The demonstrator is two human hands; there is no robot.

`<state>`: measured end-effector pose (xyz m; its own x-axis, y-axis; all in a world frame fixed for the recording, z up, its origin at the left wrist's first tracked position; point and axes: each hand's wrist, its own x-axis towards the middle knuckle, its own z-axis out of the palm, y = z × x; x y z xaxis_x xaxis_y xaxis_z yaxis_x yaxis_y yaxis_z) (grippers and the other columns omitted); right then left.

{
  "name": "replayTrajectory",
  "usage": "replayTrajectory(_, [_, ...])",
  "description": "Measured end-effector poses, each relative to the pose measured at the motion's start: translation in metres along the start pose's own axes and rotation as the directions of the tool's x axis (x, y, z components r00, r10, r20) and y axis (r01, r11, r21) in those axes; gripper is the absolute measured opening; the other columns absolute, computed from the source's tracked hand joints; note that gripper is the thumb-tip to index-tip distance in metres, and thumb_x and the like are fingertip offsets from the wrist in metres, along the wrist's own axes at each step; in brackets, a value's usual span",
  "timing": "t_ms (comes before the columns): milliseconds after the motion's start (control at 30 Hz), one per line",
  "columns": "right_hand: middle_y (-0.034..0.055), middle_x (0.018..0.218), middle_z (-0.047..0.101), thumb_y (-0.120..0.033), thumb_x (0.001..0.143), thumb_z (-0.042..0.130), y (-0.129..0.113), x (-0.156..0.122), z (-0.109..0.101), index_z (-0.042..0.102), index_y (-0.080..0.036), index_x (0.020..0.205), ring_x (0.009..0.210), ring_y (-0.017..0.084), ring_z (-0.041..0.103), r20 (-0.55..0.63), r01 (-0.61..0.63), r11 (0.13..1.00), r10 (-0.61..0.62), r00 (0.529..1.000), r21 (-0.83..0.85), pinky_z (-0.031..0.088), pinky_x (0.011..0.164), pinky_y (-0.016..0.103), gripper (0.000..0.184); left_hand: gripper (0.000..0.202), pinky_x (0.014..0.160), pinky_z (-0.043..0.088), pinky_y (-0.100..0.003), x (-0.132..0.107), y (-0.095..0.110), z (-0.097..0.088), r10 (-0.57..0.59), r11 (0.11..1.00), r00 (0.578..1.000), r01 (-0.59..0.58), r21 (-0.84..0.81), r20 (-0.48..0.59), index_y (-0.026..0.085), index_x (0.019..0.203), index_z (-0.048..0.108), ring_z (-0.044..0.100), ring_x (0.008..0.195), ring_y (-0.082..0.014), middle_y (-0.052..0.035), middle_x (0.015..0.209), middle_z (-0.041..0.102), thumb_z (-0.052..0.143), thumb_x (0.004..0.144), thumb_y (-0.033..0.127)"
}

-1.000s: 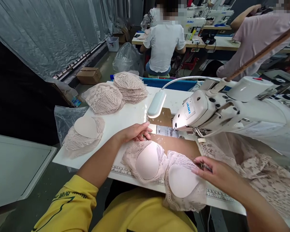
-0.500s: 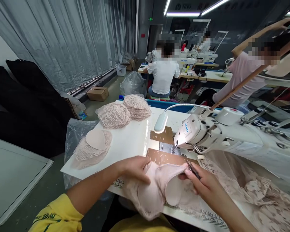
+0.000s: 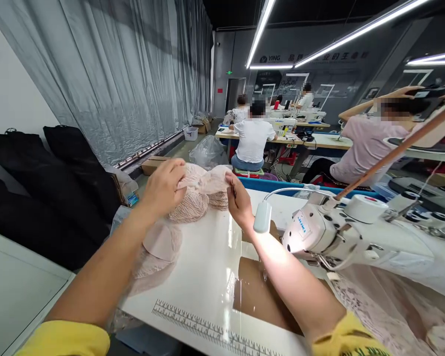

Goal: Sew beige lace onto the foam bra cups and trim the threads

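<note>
A pale pink lace bra piece (image 3: 213,180) with two moulded cups is stretched between my hands at the back of the sewing table. My left hand (image 3: 165,184) is closed on its left end, and my right hand (image 3: 239,200) pinches its right end. A small dark tool, apparently thread snips, lies mostly hidden within the right hand. Right under the piece are two stacks of similar lace cups, a left stack (image 3: 188,207) and a right stack (image 3: 218,200). Nearer me, beside my left forearm, a smooth cup (image 3: 161,242) rests on another lace pile (image 3: 148,264).
A white JUKI sewing machine (image 3: 307,230) with a small lamp (image 3: 262,216) stands to the right, lace fabric (image 3: 378,301) beneath its arm. A printed ruler (image 3: 200,321) runs along the table's front edge. Co-workers sit ahead, one in a white shirt (image 3: 254,138), another in pink (image 3: 371,143).
Both hands have carried the bra piece from the table's front edge, away from me and leftward, to above the stacks. The head view has tilted up.
</note>
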<state>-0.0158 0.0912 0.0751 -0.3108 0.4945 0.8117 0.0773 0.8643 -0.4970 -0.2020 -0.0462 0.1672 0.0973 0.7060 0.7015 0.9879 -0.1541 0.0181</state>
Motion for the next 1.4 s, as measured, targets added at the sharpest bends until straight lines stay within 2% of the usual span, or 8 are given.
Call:
replayTrajectory(233, [0.0199,0.135,0.052,-0.013,0.088,0.035,0.064,0.003,0.028,0.054,-0.011,0.122,0.131,0.029,0.043,0.190,-0.187,0.959,0.229,0.955,-0.214,0.034,0.109,0.052,0.039,0.012,0.111,0.031,-0.047,-0.007,-0.054,0.101,-0.064,0.976,0.916,0.140,-0.166,0.396,0.018,0.076,0.054,0.044,0.128,-0.0293,-0.0116,0.134,0.052,0.057,0.067,0.012])
replayTrajectory(400, [0.0200,0.141,0.044,-0.014,0.091,0.027,0.053,-0.040,0.006,0.047,-0.008,0.130,0.136,0.029,0.036,0.268,-0.201,0.942,0.274,0.924,-0.270,0.030,0.111,0.049,0.044,0.068,0.112,0.029,-0.046,-0.021,-0.055,0.120,-0.064,0.953,0.885,0.191,-0.235,0.461,0.013,0.122,0.051,0.037,0.133,-0.0341,-0.0163,0.143,0.043,0.073,0.065,0.043])
replayTrajectory(700, [0.0027,0.084,0.065,-0.006,0.075,0.046,-0.059,-0.141,-0.146,0.063,-0.021,0.084,0.077,0.017,0.059,0.579,-0.165,0.898,0.395,0.714,-0.409,0.046,0.068,0.027,0.024,0.064,0.116,0.024,-0.049,-0.021,-0.043,0.101,-0.132,0.914,0.927,0.251,-0.319,0.351,0.021,0.123,0.051,0.038,0.132,-0.0331,-0.0048,0.140,0.046,0.069,0.068,0.048])
replayTrajectory(833, [0.0070,0.095,0.066,-0.028,0.088,0.049,-0.071,-0.193,-0.232,0.063,-0.020,0.098,0.076,0.018,0.060,0.205,-0.366,0.617,0.660,0.723,-0.696,0.043,0.064,0.028,0.020,0.053,0.107,0.034,-0.059,-0.043,-0.026,0.087,-0.242,0.869,0.871,0.390,-0.304,0.427,0.031,0.120,0.055,0.045,0.126,-0.0401,-0.0001,0.132,0.054,0.067,0.072,0.050])
replayTrajectory(967, [0.0152,0.105,0.064,-0.028,0.088,0.045,-0.058,-0.234,-0.293,0.062,-0.014,0.103,0.078,0.023,0.061,-0.111,-0.451,0.307,0.715,0.691,-0.838,0.040,0.061,0.031,0.027,0.038,0.100,0.043,-0.053,-0.068,0.030,0.073,-0.171,0.739,0.700,0.557,-0.379,0.694,0.036,0.105,0.065,0.053,0.119,-0.0371,0.0027,0.117,0.067,0.070,0.070,0.052])
replayTrajectory(1100, [0.0044,0.076,0.060,-0.036,0.086,0.051,-0.067,-0.244,-0.309,0.057,-0.019,0.082,0.072,0.020,0.056,-0.154,-0.584,0.531,0.645,0.748,-0.614,0.040,0.065,0.029,0.019,0.036,0.103,0.042,-0.046,-0.082,0.121,0.073,0.192,0.588,0.498,0.632,-0.505,0.846,0.030,0.111,0.065,0.057,0.115,-0.0295,-0.0018,0.119,0.066,0.068,0.078,0.046])
replayTrajectory(1233, [-0.0038,0.062,0.040,-0.047,0.084,0.055,-0.101,-0.241,-0.290,0.045,-0.022,0.068,0.058,0.012,0.041,-0.172,-0.676,0.714,0.654,0.737,-0.183,0.034,0.056,0.025,0.032,0.049,0.102,0.043,-0.040,-0.091,0.215,0.096,0.427,0.127,0.379,0.874,-0.469,0.821,0.017,0.116,0.063,0.058,0.116,-0.0261,-0.0125,0.122,0.064,0.068,0.079,0.049])
replayTrajectory(1400, [-0.0028,0.065,0.044,-0.046,0.083,0.058,-0.135,-0.249,-0.260,0.045,-0.020,0.068,0.061,0.012,0.040,0.306,-0.621,0.777,0.568,0.764,0.109,0.034,0.056,0.024,0.032,0.053,0.083,0.051,-0.033,-0.100,0.304,0.126,0.448,-0.258,0.237,0.957,-0.129,0.862,0.012,0.102,0.065,0.066,0.094,-0.0232,-0.0130,0.099,0.070,0.063,0.078,0.059])
